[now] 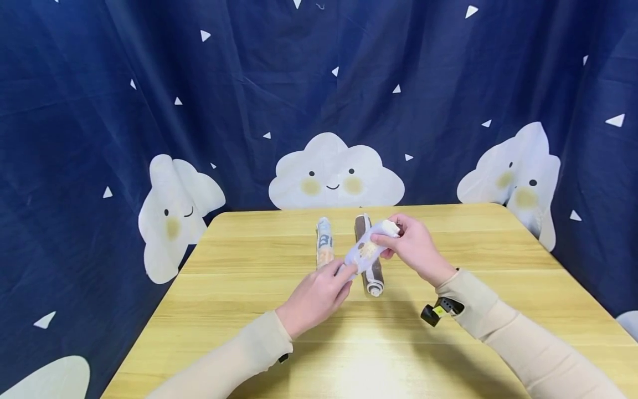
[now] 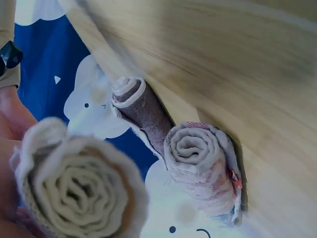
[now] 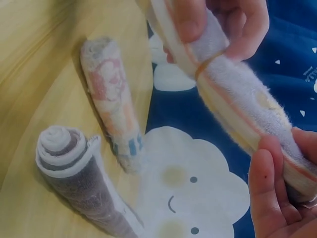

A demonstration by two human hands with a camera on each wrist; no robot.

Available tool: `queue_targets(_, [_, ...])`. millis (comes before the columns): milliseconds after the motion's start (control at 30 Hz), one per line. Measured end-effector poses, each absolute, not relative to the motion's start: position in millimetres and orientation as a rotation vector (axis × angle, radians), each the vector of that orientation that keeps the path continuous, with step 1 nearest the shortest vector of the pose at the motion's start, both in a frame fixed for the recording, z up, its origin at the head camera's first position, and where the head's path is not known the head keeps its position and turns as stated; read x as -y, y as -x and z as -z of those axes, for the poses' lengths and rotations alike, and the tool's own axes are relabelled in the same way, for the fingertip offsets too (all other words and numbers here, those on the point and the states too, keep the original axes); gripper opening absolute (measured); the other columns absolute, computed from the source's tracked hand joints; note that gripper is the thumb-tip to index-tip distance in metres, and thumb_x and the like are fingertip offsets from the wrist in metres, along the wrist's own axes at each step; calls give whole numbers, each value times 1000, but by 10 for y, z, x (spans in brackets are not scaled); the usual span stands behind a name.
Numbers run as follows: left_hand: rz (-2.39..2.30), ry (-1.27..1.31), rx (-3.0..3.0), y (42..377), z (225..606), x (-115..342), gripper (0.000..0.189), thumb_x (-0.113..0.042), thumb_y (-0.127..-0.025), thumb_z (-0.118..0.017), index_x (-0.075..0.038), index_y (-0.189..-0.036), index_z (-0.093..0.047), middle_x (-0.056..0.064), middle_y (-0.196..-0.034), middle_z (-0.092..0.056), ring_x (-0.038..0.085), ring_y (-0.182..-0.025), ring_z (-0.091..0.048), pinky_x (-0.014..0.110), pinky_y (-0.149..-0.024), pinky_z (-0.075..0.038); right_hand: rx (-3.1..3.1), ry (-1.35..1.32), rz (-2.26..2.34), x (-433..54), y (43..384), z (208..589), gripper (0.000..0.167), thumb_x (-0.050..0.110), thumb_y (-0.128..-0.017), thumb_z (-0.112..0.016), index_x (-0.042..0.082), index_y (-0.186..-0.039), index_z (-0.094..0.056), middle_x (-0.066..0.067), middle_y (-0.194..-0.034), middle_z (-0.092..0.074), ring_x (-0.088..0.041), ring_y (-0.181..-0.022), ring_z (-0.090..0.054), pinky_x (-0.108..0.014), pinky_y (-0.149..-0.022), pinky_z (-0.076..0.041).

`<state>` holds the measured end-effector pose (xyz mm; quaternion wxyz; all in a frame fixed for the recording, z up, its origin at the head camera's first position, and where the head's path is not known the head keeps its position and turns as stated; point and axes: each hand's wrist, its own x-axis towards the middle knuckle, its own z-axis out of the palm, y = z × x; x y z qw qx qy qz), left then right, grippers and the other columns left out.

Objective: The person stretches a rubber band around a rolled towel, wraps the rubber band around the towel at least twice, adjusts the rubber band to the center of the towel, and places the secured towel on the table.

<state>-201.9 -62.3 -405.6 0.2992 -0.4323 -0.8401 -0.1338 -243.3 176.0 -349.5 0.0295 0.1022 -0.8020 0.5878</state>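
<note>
A lavender rolled towel [image 1: 363, 252] is held slantwise above the table between both hands. My left hand [image 1: 315, 295] grips its lower end, fingers curled round it. At the upper, whitish end, my right hand [image 1: 416, 246] pinches the roll between thumb and fingers. A thin tan band [image 3: 208, 64] circles the roll in the right wrist view, and striped edging runs along its length. The left wrist view shows the roll's spiral end [image 2: 81, 196] up close. Below the held towel lies a brown rolled towel [image 1: 375, 280], partly covered by it in the head view.
Left of the brown roll lies a pale patterned rolled towel [image 1: 324, 239]. Both lie on a light wooden table [image 1: 239, 327]. A dark blue curtain [image 1: 299, 83] with clouds and triangles hangs behind and at the sides.
</note>
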Motion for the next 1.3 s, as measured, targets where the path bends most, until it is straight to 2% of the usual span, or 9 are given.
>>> queue_targets(200, [295, 1146, 2245, 2030, 4117, 655, 18, -12, -92, -66, -10, -107, -57, 5, -93, -61, 10, -70, -59, 18, -58, -52, 2485, -296, -1831, -1699, 2447, 3542, 32, 17, -86, -80, -3, -101, -59, -13, -92, -65, -18, -65, -66, -31, -61, -59])
queue_targets(400, [356, 1144, 2258, 2044, 4168, 685, 15, -11, -91, -67, -12, -102, -57, 2, -93, -58, 8, -69, -54, 16, -58, -49, 2505, -283, -1830, -1675, 2444, 3543, 34, 16, -86, -80, -4, -102, -58, -13, -92, -65, -17, -66, -65, -31, -62, -59])
queue_targets(667, [959, 1009, 2470, 2020, 4191, 729, 27, -19, -92, -71, -19, -114, -56, -6, -103, -62, 7, -78, -56, 19, -65, -49, 2534, -370, -1831, -1694, 2410, 3501, 36, 23, -90, -76, 0, -112, -60, -13, -91, -68, -22, -66, -68, -33, -65, -60])
queue_targets(867, [1331, 869, 2563, 2036, 4095, 710, 25, -30, -94, -71, -22, -108, -52, -6, -101, -64, 8, -83, -63, 25, -71, -54, 2537, -418, -1852, -1667, 2414, 3514, 35, 25, -92, -74, 3, -116, -62, -12, -90, -68, -28, -70, -69, -36, -68, -60])
queue_targets(1067, [1524, 767, 2571, 2051, 4001, 711, 24, -23, -93, -72, -20, -108, -53, -5, -103, -64, 12, -85, -63, 28, -73, -55, 2527, -444, -1868, -1630, 2419, 3496, 38, 24, -94, -72, 1, -122, -60, -14, -93, -68, -20, -69, -69, -32, -67, -60])
queue_targets(1300, [1684, 728, 2554, 2067, 3978, 722, 27, -15, -91, -73, -16, -110, -54, 3, -106, -64, 15, -87, -61, 27, -76, -53, 2516, -496, -1920, -1611, 2433, 3497, 42, 19, -96, -69, 1, -132, -57, -17, -97, -68, -21, -72, -69, -35, -70, -61])
